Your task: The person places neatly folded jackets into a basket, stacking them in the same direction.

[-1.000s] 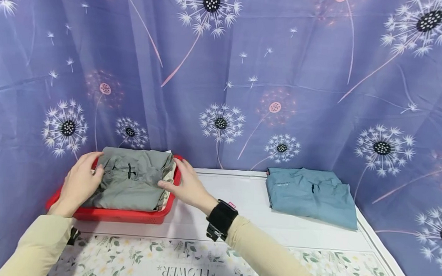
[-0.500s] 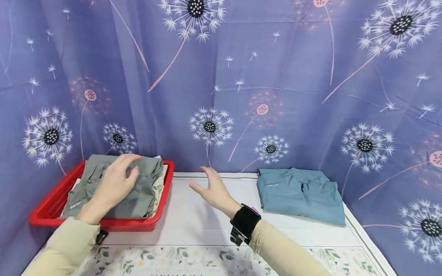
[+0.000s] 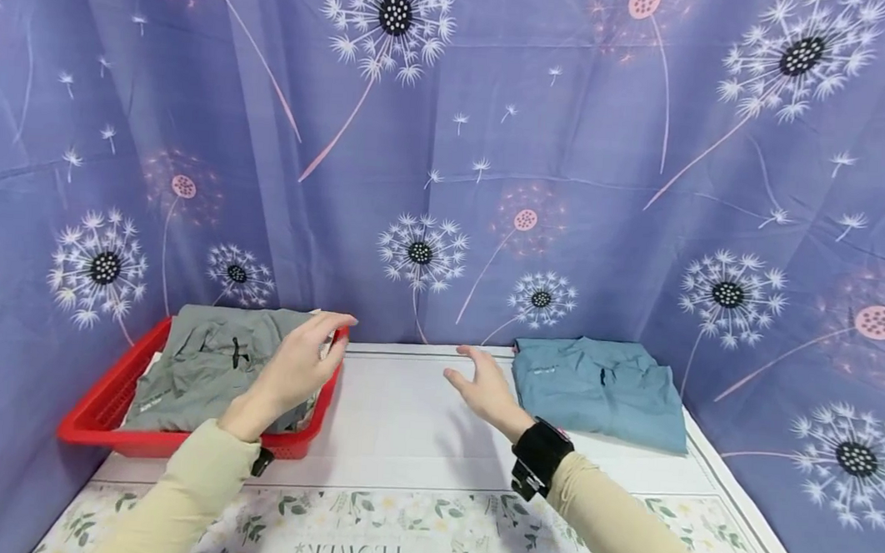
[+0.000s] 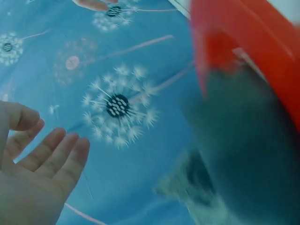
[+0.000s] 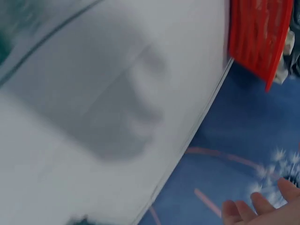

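- Behind and around the table: curtain (image 3: pixel 607 151), purple-blue, printed with white and pink dandelion heads; hangs along the back and both sides. Also fills much of both wrist views.
- Table (image 3: pixel 405 425): white top, with a flowered mat (image 3: pixel 399 533) along the near edge, lettering upside down to the viewer.
- Basket (image 3: pixel 97 417): red plastic, perforated walls, at the table's far left corner against the curtain. Its red wall shows blurred in both wrist views.
- Grey garment (image 3: pixel 205 364): folded, lying on top inside the basket, small black mark near its middle; a paler cloth edge shows beneath it at the right side.
- Teal garment (image 3: pixel 601 393): folded, flat on the table at the far right, well apart from the basket.
- Left hand (image 3: pixel 298 369): in the air over the basket's right end, above the grey garment's right edge; fingers straight and loosely spread, holding nothing. Left wrist view confirms the fingers extended and empty. Beige sleeve.
- Right hand (image 3: pixel 485 387): in the air over the bare white table, between basket and teal garment, just beside the teal garment's left edge; fingers relaxed and parted, holding nothing. Beige sleeve.
- Wrist band (image 3: pixel 538 457): black, on the right wrist.
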Tool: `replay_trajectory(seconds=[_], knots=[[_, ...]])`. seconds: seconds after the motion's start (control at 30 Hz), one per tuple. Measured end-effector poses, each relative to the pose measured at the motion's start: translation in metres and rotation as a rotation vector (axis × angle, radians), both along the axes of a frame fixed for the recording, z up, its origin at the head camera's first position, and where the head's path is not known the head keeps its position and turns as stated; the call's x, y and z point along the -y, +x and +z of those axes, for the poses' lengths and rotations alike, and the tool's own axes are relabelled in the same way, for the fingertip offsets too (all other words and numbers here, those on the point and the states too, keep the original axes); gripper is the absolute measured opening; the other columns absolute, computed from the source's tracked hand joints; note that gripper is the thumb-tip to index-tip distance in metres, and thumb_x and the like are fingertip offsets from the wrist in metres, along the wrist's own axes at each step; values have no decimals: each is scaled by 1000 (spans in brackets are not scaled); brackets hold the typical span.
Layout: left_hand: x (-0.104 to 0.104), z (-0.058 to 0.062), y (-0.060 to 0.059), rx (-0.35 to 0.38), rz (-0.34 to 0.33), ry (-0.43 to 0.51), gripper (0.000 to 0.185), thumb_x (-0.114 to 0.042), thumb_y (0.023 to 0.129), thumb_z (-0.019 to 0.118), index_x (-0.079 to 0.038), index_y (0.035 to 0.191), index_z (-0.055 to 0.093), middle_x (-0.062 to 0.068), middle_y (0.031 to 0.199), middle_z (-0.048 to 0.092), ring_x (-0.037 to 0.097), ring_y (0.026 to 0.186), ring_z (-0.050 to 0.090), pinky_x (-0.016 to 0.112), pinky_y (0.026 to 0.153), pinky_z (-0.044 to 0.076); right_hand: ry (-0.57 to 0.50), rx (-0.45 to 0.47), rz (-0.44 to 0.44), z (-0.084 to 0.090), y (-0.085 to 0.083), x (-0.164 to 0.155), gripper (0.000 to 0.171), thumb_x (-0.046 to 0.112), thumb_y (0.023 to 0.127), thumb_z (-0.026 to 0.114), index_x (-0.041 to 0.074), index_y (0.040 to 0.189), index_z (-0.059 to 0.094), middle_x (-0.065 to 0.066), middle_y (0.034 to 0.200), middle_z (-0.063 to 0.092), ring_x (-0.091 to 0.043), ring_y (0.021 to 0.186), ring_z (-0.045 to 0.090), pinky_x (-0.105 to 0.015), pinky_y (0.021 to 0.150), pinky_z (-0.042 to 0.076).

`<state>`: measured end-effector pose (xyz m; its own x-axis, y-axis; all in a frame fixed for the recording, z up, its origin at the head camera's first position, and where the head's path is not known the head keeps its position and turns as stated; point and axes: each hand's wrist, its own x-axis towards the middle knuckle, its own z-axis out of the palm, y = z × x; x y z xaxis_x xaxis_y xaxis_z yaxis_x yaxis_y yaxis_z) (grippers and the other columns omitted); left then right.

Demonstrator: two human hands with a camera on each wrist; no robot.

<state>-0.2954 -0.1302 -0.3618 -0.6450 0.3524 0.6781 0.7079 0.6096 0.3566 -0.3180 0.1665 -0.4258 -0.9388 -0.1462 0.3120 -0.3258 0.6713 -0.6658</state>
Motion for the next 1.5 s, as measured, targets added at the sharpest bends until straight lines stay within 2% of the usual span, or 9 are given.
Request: replay_trajectory(seconds=[0.1, 0.27, 0.47, 0.6, 0.73, 0.9, 1.07, 1.27, 1.5], knots=[[-19, -3, -3, 10, -53, 23, 28, -1, 93, 59, -6, 120, 65, 7, 115, 64, 23, 99, 62, 38, 84, 51, 43, -43, -18, 5, 0, -19, 46, 21, 93, 65, -1, 133, 54, -21, 132, 55, -37, 124, 49, -51, 104, 37], [-53, -10, -9, 76, -92, 27, 32, -6, 94, 58, -6, 126, 62, 7, 120, 63, 23, 110, 60, 38, 91, 50, 119, -39, -49, 14, 6, -58, 44, 18, 94, 63, -1, 133, 53, -22, 130, 55, -37, 120, 51, -54, 102, 37], [-93, -17, -22, 151, -167, 91, 34, -1, 93, 58, -2, 127, 60, 11, 115, 64, 22, 108, 60, 35, 85, 54, 169, -15, -72, 27, 12, -111, 44, 17, 97, 59, -2, 135, 49, -26, 132, 52, -41, 122, 48, -59, 100, 37], [-117, -28, -34, 242, -193, 91, 32, -3, 94, 57, -1, 126, 59, 10, 114, 64, 21, 105, 61, 31, 82, 54, 193, -22, -123, 30, 14, -151, 45, 17, 96, 59, -4, 135, 49, -29, 131, 52, -44, 121, 48, -61, 99, 37], [-138, -45, -44, 355, -189, 73, 34, -8, 96, 55, -3, 130, 56, 10, 116, 63, 20, 106, 61, 33, 84, 53, 216, -49, -200, 25, 15, -190, 45, 17, 96, 59, -6, 133, 50, -32, 126, 55, -47, 115, 51, -60, 95, 39], [-161, -65, -58, 440, -183, 62, 35, -9, 95, 55, -3, 130, 55, 11, 114, 64, 23, 104, 62, 38, 88, 51, 226, -32, -289, 16, 19, -234, 45, 19, 96, 58, -9, 130, 49, -37, 121, 55, -51, 109, 52, -60, 91, 41], [-183, -82, -71, 504, -188, 80, 34, -8, 94, 56, -1, 127, 56, 15, 112, 65, 26, 103, 63, 38, 87, 51, 216, 54, -329, 9, 26, -265, 52, 26, 100, 52, -12, 134, 43, -39, 126, 48, -53, 113, 47, -59, 90, 41], [-209, -96, -85, 633, -200, 76, 34, -11, 94, 57, 0, 127, 56, 15, 109, 65, 27, 100, 62, 37, 85, 51, 195, 157, -393, -3, 27, -288, 58, 28, 101, 49, -16, 136, 37, -43, 129, 40, -57, 115, 43, -60, 90, 40], [-237, -110, -94, 751, -145, 63, 39, -16, 95, 58, 3, 129, 54, 14, 107, 65, 25, 95, 62, 38, 85, 50, 106, 291, -448, -24, 23, -304, 73, 34, 101, 46, -20, 142, 21, -46, 136, 26, -61, 122, 30, -64, 98, 33]])
